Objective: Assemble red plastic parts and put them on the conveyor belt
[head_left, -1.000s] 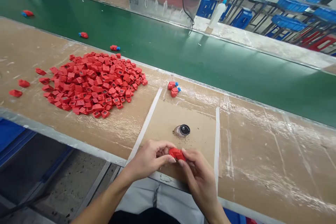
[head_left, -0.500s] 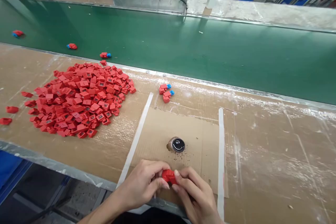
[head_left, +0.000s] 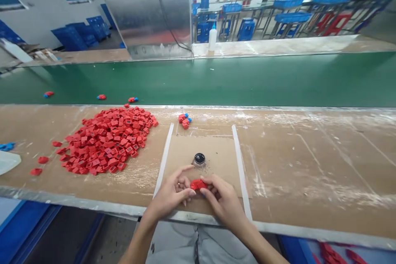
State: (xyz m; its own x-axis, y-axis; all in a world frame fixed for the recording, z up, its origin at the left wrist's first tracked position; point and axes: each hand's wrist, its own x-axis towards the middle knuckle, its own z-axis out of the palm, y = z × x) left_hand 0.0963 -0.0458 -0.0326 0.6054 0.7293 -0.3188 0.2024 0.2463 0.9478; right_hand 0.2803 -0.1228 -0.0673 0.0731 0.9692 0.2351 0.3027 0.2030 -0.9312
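Observation:
Both hands meet over a cardboard sheet (head_left: 216,148) near the table's front edge. Between them is a small red plastic part (head_left: 198,184). My right hand (head_left: 224,198) pinches its right end, with a speck of blue showing by the thumb. The thumb and curled fingers of my left hand (head_left: 171,189) close on the left end, while its index finger stretches toward a small round pot of dark, glossy liquid (head_left: 199,158). Dark specks lie around the pot. Beyond the sheet rest a few red parts with blue ends (head_left: 185,120).
A big heap of red parts (head_left: 108,140) lies to the left. Behind the table runs a green conveyor belt (head_left: 232,82) carrying several red-and-blue pieces (head_left: 101,97). White tape strips (head_left: 241,169) flank the cardboard. A white bottle (head_left: 212,39) stands on the far ledge.
The view has tilted up, showing more of the room. My left index finger has lifted away from the red part and straightened. The red part stays between my hands.

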